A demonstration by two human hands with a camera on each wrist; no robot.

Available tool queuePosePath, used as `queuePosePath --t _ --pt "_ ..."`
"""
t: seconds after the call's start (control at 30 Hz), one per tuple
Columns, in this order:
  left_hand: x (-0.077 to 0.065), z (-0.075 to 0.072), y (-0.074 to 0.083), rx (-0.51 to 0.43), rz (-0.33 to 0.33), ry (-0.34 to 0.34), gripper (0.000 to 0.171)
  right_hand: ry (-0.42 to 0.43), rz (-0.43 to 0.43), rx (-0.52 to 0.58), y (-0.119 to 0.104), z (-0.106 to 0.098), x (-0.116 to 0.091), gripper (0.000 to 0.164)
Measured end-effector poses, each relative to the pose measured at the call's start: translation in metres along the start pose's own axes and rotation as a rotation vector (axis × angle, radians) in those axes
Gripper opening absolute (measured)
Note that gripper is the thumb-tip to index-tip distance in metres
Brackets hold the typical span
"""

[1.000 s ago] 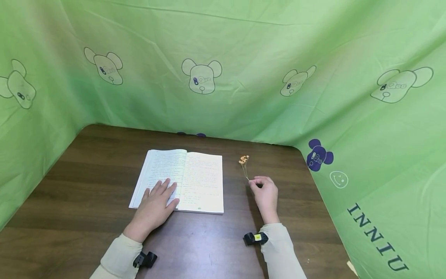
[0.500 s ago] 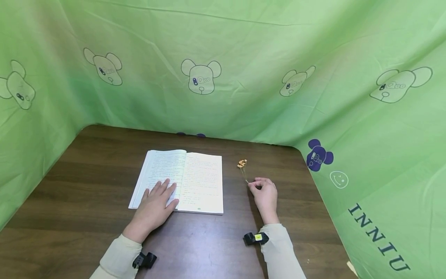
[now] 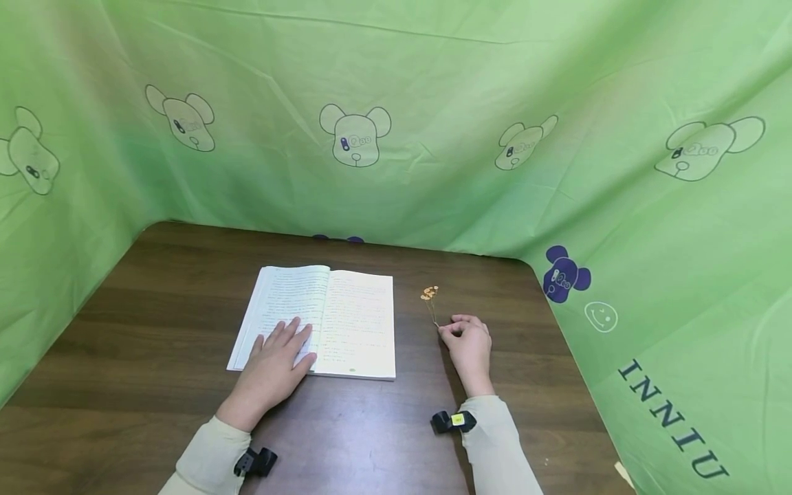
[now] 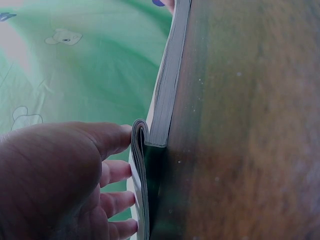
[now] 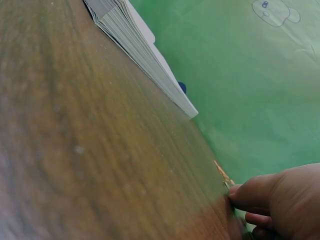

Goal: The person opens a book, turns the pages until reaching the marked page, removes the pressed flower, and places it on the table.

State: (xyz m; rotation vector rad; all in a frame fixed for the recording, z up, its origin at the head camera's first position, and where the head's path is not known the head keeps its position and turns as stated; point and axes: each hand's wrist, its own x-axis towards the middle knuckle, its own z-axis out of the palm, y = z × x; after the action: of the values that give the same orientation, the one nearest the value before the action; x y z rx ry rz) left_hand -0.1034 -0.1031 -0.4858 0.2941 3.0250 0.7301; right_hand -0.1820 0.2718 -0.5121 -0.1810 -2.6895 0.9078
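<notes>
An open book (image 3: 361, 309) lies on the brown table, printed pages facing up. My left hand (image 3: 272, 368) rests spread on its left page, fingertips and thumb pressing the paper near the spine. The left wrist view shows these fingers against the thin left side of the book (image 4: 167, 85), beside its thicker right block. To the right of the book, my right hand (image 3: 467, 347) pinches the stem end of a small sprig of dried orange flowers (image 3: 430, 293) between thumb and index finger. In the right wrist view the sprig (image 5: 223, 173) is mostly hidden by the thumb, low over the wood.
The wooden table (image 3: 155, 309) is enclosed at the back and sides by a green curtain (image 3: 421, 199) printed with bear heads. Each wrist carries a small black camera (image 3: 454, 421). A pale object (image 3: 623, 473) lies at the table's right edge.
My right hand has lowered slightly toward me with the flower sprig, whose blossoms now sit a little lower and farther left. My left hand has stayed on the page.
</notes>
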Motion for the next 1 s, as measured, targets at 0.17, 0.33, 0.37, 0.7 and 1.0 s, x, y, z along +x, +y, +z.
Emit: queuePosePath --t 0.17,0.33,0.37,0.7,1.0 --pt "0.000 0.000 0.000 -0.002 0.000 0.000 0.059 0.000 -0.007 0.001 0.001 0.000 -0.001 0.016" --pt "-0.002 0.001 0.000 -0.003 0.002 0.002 0.059 0.004 -0.013 0.007 0.002 0.001 -0.002 0.015" --pt "-0.002 0.001 0.000 -0.005 0.001 0.005 0.059 0.006 -0.014 0.014 0.002 0.000 -0.002 0.015" --pt "-0.002 0.001 0.000 0.003 -0.006 0.009 0.060 0.036 -0.045 0.109 -0.015 -0.015 -0.002 0.017" --pt "-0.002 -0.001 0.002 0.001 -0.010 0.003 0.061 -0.092 -0.238 0.187 -0.056 -0.024 -0.013 0.017"
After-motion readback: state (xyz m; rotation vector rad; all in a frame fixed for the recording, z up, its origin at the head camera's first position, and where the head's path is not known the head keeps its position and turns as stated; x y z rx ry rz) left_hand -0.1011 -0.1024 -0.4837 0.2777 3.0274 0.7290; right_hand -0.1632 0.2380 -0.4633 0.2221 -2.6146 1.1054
